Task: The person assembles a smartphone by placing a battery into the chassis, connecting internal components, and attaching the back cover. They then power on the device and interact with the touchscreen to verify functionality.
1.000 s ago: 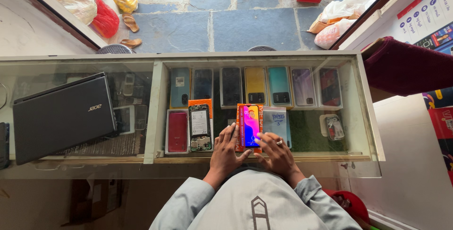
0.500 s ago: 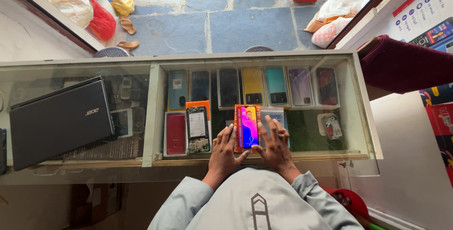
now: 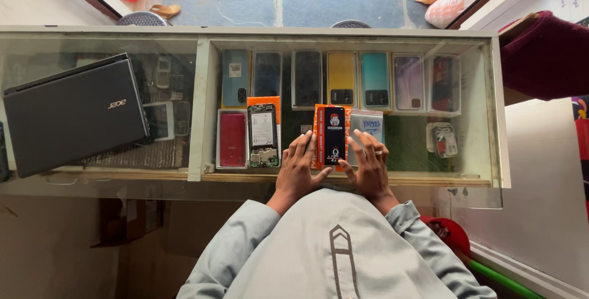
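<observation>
Starting at the far left of the glass counter [image 3: 429,185], you have a closed black laptop [image 3: 73,115] lying flat on top, well apart from your hands. Under the glass beside it sit a few small old handsets [image 3: 162,72]. Moving right, past the white divider, a red phone case [image 3: 232,139] lies in its tray, and just beside it rests an opened phone [image 3: 262,136] with its circuit board showing, on an orange card. Your left hand [image 3: 297,170] comes next, fingers spread and flat on the glass, its fingertips touching the left edge of the orange box [image 3: 318,136]. A black phone [image 3: 334,134] lies on that box, between your two hands, near the front edge of the counter. Your right hand [image 3: 370,167], with a ring on one finger, rests open on the right side, fingertips against the phone's edge; neither hand closes around it. Along the far row under the glass, a line of phones [image 3: 340,78] stands in blue, black, yellow, teal and pale colours. At the far right, a maroon cloth [image 3: 546,53] hangs over a ledge.
</observation>
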Demonstrator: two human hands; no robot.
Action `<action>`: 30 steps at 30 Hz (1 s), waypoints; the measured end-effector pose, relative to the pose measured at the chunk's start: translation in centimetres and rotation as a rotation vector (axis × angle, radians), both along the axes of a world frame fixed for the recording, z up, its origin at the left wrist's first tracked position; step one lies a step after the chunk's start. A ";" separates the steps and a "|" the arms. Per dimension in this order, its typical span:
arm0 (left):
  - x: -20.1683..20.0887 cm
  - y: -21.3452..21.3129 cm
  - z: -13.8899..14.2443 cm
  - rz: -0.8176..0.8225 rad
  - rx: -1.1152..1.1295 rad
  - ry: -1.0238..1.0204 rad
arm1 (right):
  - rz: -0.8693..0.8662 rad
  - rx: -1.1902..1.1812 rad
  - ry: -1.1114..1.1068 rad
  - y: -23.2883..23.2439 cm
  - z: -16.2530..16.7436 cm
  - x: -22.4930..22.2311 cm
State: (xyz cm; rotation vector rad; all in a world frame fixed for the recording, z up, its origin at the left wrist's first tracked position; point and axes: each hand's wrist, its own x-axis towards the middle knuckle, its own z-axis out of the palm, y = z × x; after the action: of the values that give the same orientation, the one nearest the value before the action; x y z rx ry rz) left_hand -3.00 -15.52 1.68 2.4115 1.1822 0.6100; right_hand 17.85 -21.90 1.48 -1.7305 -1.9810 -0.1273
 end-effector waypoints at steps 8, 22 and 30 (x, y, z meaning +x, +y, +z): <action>0.0 -0.1 -0.1 0.014 -0.020 0.004 | 0.137 0.074 0.094 -0.3 -0.3 0.2; 0.0 0.0 0.2 0.017 -0.010 0.017 | -0.002 0.045 0.200 0.0 -0.1 -0.1; 0.2 0.0 0.3 0.020 -0.011 0.009 | -0.009 0.100 0.178 -0.1 0.0 -0.1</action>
State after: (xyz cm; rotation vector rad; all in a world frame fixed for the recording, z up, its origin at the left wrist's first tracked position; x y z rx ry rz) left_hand -2.82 -15.48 1.98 2.3984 1.2114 0.5978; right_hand 17.73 -21.96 1.51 -1.6286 -1.8080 -0.0713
